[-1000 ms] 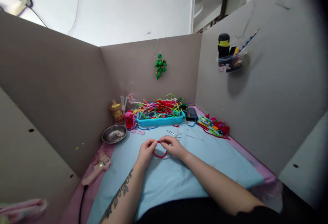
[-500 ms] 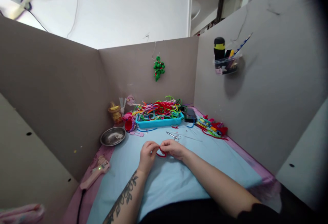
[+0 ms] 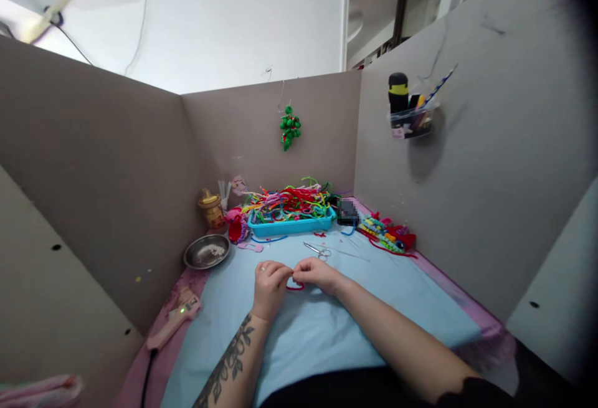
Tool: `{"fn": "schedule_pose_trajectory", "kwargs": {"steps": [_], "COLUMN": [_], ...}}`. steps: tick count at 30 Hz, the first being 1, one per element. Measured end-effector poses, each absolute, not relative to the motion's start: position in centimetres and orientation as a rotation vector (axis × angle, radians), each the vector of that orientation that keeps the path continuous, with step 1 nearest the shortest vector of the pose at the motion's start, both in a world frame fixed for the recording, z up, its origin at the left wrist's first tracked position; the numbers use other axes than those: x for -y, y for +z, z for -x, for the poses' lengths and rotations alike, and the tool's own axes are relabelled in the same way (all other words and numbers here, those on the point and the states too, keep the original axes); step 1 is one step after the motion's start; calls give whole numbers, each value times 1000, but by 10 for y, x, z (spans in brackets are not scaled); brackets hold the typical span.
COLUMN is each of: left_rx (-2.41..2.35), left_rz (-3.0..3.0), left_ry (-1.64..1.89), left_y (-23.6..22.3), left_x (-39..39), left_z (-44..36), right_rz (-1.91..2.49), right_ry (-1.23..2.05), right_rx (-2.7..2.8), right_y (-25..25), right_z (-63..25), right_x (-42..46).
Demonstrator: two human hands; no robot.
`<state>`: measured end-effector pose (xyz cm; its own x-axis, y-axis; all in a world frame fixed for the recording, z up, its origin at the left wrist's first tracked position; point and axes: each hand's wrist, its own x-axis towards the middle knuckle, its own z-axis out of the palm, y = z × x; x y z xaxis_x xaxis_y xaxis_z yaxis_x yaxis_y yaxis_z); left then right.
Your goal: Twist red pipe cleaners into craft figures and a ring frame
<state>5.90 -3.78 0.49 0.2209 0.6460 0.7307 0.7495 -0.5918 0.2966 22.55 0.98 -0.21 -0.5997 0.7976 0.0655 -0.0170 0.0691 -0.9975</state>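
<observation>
A short red pipe cleaner [image 3: 294, 288] is bent into a small loop between my two hands, above the blue cloth [image 3: 327, 327]. My left hand [image 3: 271, 284] pinches one part of it between thumb and forefinger. The fingertips of my right hand [image 3: 315, 273] are closed on it as well, close to the left fingertips. Most of the pipe cleaner's upper part is hidden behind the fingers. Just beyond the hands lies a small pair of scissors [image 3: 318, 250], its blades pointing left.
A blue tray [image 3: 292, 227] heaped with coloured pipe cleaners stands at the back. To the left are a metal bowl [image 3: 207, 252] with small pale bits and a pink glue gun [image 3: 175, 321]. Colourful fuzzy pieces [image 3: 387, 233] lie at the right, by the grey partition [image 3: 467, 165].
The fingertips have drawn closer together, and the red loop now shows lower, as a flatter curve under them. The view has tilted slightly.
</observation>
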Motion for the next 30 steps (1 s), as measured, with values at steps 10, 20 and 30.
{"fn": "schedule_pose_trajectory", "kwargs": {"steps": [10,20,30], "left_rx": [1623,1947,2337], "left_rz": [2544,2510,2494], "left_ry": [-1493,-2212,-2236], "left_y": [6,-3,-10], "left_x": [36,20,14], "left_z": [-63,-58,-49], "right_rz": [579,803,1000], "right_ry": [438,462,1265], "right_rx": [2264,1983,1307], "right_y": [11,7,-3], "right_z": [-233,-228,-223], "right_x": [-8,-12,-24]}}
